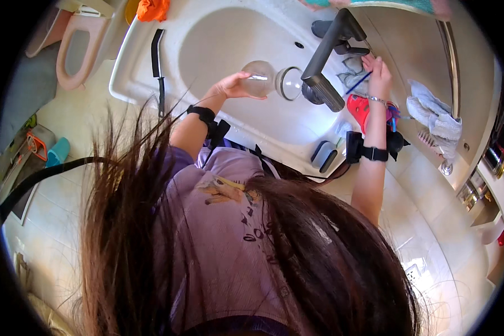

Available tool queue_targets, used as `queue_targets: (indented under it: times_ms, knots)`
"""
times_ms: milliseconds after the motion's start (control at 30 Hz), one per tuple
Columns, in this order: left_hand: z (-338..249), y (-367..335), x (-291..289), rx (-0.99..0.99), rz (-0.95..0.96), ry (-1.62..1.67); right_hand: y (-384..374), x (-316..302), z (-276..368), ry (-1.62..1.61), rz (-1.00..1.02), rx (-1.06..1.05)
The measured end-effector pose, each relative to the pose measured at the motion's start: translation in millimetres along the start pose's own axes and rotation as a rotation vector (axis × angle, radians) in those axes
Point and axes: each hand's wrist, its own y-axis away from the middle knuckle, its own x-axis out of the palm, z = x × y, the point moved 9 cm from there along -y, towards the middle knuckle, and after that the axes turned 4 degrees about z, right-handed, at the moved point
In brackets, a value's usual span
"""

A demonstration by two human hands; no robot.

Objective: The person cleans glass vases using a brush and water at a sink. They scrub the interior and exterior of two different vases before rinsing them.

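Observation:
My left hand (233, 86) is closed around the rounded body of a clear glass vase (259, 79). The vase lies on its side above the sink basin, its wide flared mouth turned right toward the dark grey faucet (326, 75). At the faucet's far right, my right hand (378, 71) has its fingertips by the faucet's lever (353, 50). A thin blue stick (358, 83) slants out from under its curled fingers, which appear to hold it. I cannot make out water coming from the spout.
A black-handled narrow brush (159, 73) lies on the left rim of the white sink (130, 75), below an orange cloth (153, 9). Right of the basin are a grey scrub brush (323, 155), a red item (358, 110) and grey cloths (353, 70). A light towel (434, 115) hangs farther right.

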Motion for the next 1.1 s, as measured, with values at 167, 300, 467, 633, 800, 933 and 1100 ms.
queue_targets:
  times_ms: [167,300,467,633,800,933,1100]
  knots:
    - [-22,53,14,-0.096,-0.047,-0.167,74,-17,105,0.544,-0.001,-0.228]
    - [-36,104,22,-0.018,-0.096,-0.235,158,-59,165,0.222,-0.17,-0.458]
    - [-61,152,74,0.193,-0.13,-0.332,218,-83,200,-0.451,-0.462,-0.519]
    - [-75,167,142,0.313,-0.162,-0.491,209,-2,236,-0.455,-0.053,-0.499]
    - [-59,159,210,0.308,-0.04,-0.476,210,56,278,-0.075,0.408,-0.415]
    - [-49,170,244,0.359,-0.045,-0.345,221,69,320,0.367,0.471,-0.44]
    - [-30,177,307,0.379,0.053,-0.45,223,61,362,0.654,0.478,-0.684]
